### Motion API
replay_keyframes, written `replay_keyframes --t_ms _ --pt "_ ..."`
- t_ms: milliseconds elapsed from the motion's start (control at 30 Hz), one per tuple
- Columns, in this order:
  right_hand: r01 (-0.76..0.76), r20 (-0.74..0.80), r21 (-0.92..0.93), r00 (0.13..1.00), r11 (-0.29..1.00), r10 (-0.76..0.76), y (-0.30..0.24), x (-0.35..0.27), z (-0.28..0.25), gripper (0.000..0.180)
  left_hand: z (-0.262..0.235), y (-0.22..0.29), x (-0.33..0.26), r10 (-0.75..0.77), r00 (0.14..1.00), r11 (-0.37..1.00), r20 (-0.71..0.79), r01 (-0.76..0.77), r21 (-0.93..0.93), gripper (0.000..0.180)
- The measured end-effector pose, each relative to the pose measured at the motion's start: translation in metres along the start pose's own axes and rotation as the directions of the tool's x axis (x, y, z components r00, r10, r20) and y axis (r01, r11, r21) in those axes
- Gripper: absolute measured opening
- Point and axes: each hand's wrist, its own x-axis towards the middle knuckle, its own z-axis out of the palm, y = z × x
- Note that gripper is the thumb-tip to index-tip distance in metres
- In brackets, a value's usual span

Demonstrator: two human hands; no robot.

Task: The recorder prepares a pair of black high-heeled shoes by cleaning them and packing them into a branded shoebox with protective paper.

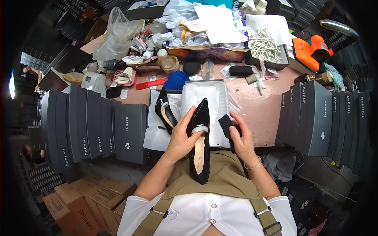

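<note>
Closest to the body, the left hand (182, 138) is wrapped around the middle of a glossy black pointed pump (200, 145), thumb on one side and fingers curled over the vamp, gripping it firmly above the lap. The pump lies with its heel end nearest the person and its sharp toe aimed away, toward the open shoebox (208, 112); its long axis runs almost straight from the body outward, tipped slightly to the person's right at the toe, with the tan insole facing up. Just right of the pump, the right hand (241, 137) pinches a small dark cloth or pad (225, 125) between thumb and fingers, held close to the shoe but not touching it as far as can be seen. Beyond the hands, the open shoebox sits on the pink table (260, 106), lined with white tissue. Its mate, a second black pump (164, 110), lies at the box's left edge, toe also pointing away. Judging from this, one shoe is already set by the box and the one in hand remains to be handled and laid in. To the left of the box stands a row of closed grey boxes (94, 126), and to its right another row of grey boxes (323, 118). Behind the box the table carries a red cutter (151, 83), bags, papers and an orange heat gun (313, 51).
</note>
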Motion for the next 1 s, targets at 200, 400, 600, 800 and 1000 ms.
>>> replay_keyframes --t_ms 200,400,600,800,1000 --pt "0.493 0.064 -0.313 0.864 0.812 -0.500 -0.031 0.026 0.028 0.031 0.004 0.013 -0.004 0.006 0.999 0.997 -0.038 -0.003 0.077 0.070" --pt "0.561 0.112 -0.477 0.803 0.677 -0.586 -0.020 0.063 0.056 0.016 0.008 0.012 -0.012 0.014 0.995 0.992 -0.099 -0.002 0.129 0.066" --pt "0.588 0.140 -0.419 0.795 0.692 -0.591 -0.028 0.034 0.067 0.017 0.004 0.003 -0.014 0.047 0.991 0.993 -0.125 -0.032 0.113 0.065" --pt "0.393 0.015 -0.602 0.876 0.695 -0.482 0.005 0.104 0.034 0.005 0.006 0.010 -0.017 0.058 0.990 0.998 -0.130 -0.057 0.016 0.061" --pt "0.180 -0.141 -0.337 0.961 0.924 -0.239 0.023 0.074 0.007 0.008 -0.001 -0.001 -0.014 -0.041 0.988 0.995 -0.151 0.027 -0.097 0.062"
